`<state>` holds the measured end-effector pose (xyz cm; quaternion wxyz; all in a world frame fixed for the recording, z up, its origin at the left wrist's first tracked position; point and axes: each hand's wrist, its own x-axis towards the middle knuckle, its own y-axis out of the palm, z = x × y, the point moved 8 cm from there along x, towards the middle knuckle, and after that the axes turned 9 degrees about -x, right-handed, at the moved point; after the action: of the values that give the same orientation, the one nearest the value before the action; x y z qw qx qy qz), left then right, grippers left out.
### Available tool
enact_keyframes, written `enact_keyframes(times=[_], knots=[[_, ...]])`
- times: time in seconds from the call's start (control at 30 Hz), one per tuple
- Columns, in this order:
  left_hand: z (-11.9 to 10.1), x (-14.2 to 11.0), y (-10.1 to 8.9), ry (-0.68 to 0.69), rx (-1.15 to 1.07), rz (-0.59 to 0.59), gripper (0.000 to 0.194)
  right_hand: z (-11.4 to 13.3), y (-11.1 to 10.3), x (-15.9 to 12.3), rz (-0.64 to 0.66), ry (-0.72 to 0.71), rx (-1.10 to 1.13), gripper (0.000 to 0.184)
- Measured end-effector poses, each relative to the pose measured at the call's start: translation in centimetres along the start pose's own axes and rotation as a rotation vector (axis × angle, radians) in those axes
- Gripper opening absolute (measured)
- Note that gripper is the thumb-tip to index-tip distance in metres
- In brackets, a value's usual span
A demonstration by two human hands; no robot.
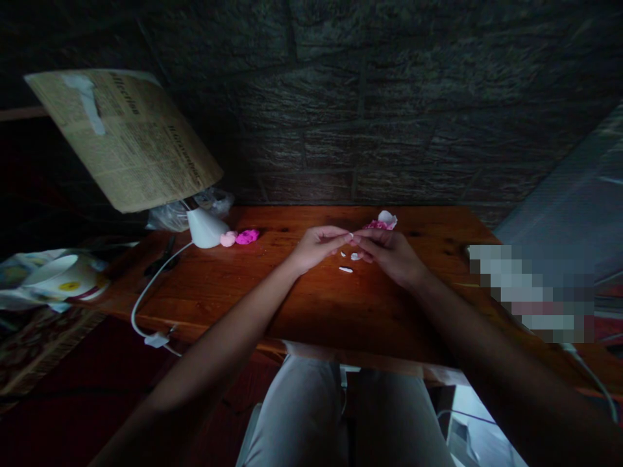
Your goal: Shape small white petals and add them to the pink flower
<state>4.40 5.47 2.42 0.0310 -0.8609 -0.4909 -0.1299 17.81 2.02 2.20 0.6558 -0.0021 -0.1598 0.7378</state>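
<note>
Apparently, in the head view, both bare hands meet above the reddish-brown wooden worktop (311, 311), nearer its far edge than its near one. The fingers of the left hand (314, 250) and the right hand (394, 256) are drawn nearly closed, their tips almost meeting around a tiny white piece (351, 237) of soft-looking material. It sits at the fingertips of both hands, neither clearly nearer; which way its long axis points is too small to tell.

On the near-edge side of the fingertips lies a thin white strip (346, 269), its long axis running side to side, roughly along the near edge. Between strip and fingertips are a small pale fragment (343, 254), towards the left hand, and a rounded white lump (355, 257) just under the right hand's fingers (whether they touch it, I cannot tell).

Beyond the right hand, towards the far edge, is a crumpled pink-and-white bundle (382, 222). Left of the hands, also towards the far edge, a pale pink ball (228, 239) and a bright magenta lump (248, 237) sit side by side, the pale one beside the white cone-shaped base (203, 228) of a lamp with a newspaper-print shade (141, 143).
</note>
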Motion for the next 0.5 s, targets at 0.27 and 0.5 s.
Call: enact_keyframes(times=[0.27,0.5], knots=[[0.5,0.0,0.0,-0.037,-0.082,-0.032,0.044,0.1,-0.2,-0.2,-0.041,0.039,-0.041,0.042],[1.1,-0.1,-0.3,-0.095,-0.104,-0.075,0.042,0.0,0.0,-0.2,-0.018,0.034,-0.017,0.042]])
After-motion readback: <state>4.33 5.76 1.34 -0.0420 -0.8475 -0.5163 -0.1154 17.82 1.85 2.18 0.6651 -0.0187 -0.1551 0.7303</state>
